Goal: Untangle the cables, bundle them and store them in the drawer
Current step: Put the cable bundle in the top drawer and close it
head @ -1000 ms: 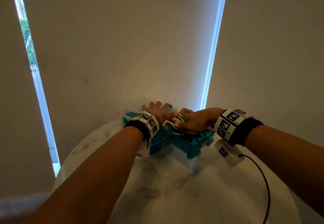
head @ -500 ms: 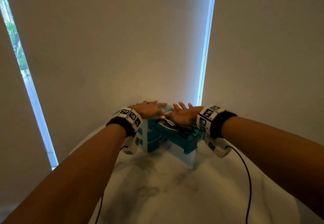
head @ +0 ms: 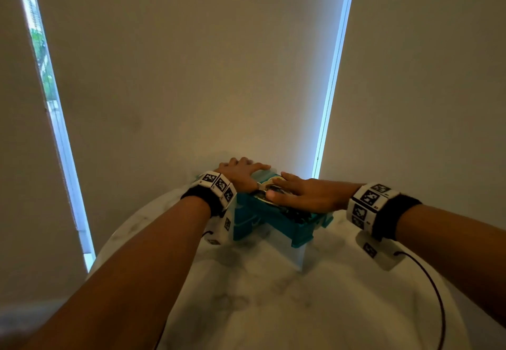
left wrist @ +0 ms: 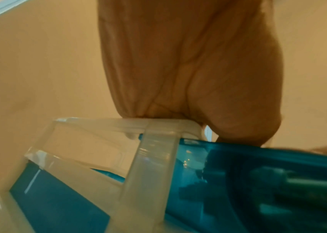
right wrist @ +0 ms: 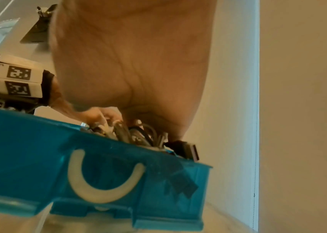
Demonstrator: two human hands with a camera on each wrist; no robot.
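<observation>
Pale roller blinds (head: 191,62) are hanging behind a round white marble table (head: 273,308), with thin strips of daylight showing between them. Near the table's far edge a small drawer unit with a clear frosted frame (left wrist: 154,157) is standing, and its teal translucent drawer (head: 284,226) is sitting pulled out toward the person, its long axis running from the frame toward the near right. On the drawer's front, seen from the right wrist view, a pale crescent-shaped handle (right wrist: 102,178) is curving upward.

Inside the open drawer a bundle of cables (right wrist: 136,134) is lying, a mix of grey, white and black loops piled up to the rim. A black plug with a flat metal end (right wrist: 186,149) is poking over the drawer's front right corner, pointing outward and slightly down.

The left hand (head: 241,174) is resting palm down on top of the frame, fingers spread and fairly straight, gripping nothing. The right hand (head: 304,194) is lying flat over the cables, fingers extended and pointing left, palm pressing on the pile rather than curling round it. Both wrists are wearing black bands with white blocks printed in black square patterns (head: 369,199). A thin dark cord (head: 435,295) is trailing from the right wrist across the table.
</observation>
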